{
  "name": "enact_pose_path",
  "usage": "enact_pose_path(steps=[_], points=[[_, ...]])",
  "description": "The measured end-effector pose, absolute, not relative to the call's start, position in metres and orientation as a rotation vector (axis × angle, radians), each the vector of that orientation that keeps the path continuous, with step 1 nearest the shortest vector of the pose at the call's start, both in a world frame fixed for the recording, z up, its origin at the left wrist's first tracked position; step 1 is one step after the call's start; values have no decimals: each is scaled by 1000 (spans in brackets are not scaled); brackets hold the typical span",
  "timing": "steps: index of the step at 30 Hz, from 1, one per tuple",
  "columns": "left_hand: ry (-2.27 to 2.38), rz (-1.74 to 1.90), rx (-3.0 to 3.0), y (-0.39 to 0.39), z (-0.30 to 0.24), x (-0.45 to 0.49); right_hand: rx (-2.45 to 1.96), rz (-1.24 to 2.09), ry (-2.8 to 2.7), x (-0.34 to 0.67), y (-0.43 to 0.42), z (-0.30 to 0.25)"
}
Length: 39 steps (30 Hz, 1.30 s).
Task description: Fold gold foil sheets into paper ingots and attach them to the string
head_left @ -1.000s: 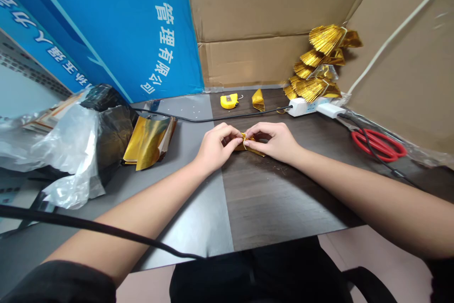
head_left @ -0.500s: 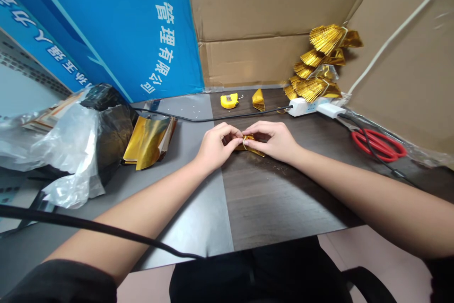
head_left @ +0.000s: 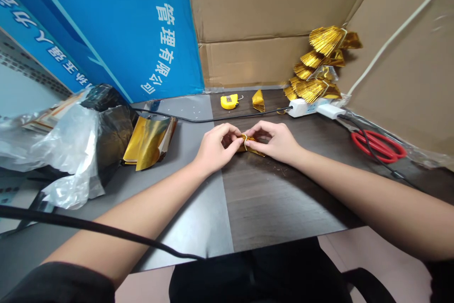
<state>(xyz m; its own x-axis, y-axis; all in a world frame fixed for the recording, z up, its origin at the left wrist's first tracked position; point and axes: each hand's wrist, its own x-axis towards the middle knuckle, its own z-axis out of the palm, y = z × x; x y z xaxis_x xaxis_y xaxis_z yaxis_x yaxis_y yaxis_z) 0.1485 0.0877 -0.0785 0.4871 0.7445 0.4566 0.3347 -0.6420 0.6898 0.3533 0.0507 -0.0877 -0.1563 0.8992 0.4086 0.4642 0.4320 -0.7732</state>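
Note:
Between my hands, low over the dark part of the table, is a pleated piece of gold foil paper [head_left: 252, 148] with a pale band [head_left: 245, 141] around its middle. My left hand [head_left: 219, 148] pinches its left end between thumb and fingers. My right hand [head_left: 275, 141] has thumb and fingertips closed on the foil just right of the band. Fingers cover part of the foil. Beyond the hands lie a yellow tape measure [head_left: 229, 101] and a small folded gold foil piece [head_left: 258, 100].
Fanned gold foil pieces [head_left: 314, 88] are stacked behind a white power strip [head_left: 308, 107]. Red-handled scissors [head_left: 379, 146] lie at right. Gold foil sheets [head_left: 146, 142] stand beside a plastic bag [head_left: 76, 151] at left. A black cable [head_left: 198, 120] crosses behind the hands; cardboard [head_left: 255, 62] walls the back.
My right hand's fingers have shifted slightly right, away from the band, so more of the pleated foil and band shows. My left hand has barely moved.

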Motion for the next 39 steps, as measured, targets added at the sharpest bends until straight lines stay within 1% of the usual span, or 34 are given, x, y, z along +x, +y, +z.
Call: enact_pose_path(steps=[17, 23, 29, 33, 39], points=[[891, 1053, 2234, 92, -80, 150, -1154, 475, -1861, 352, 51, -85], [910, 1046, 2248, 90, -79, 151, -1144, 481, -1873, 353, 51, -85], [894, 985, 2289, 89, -76, 148, -1181, 436, -1931, 354, 51, -84], [818, 919, 2434, 89, -68, 139, -1146, 441, -1981, 357, 52, -83], [768, 812, 2515, 92, -67, 133, -1096, 419, -2162, 365, 55, -82]])
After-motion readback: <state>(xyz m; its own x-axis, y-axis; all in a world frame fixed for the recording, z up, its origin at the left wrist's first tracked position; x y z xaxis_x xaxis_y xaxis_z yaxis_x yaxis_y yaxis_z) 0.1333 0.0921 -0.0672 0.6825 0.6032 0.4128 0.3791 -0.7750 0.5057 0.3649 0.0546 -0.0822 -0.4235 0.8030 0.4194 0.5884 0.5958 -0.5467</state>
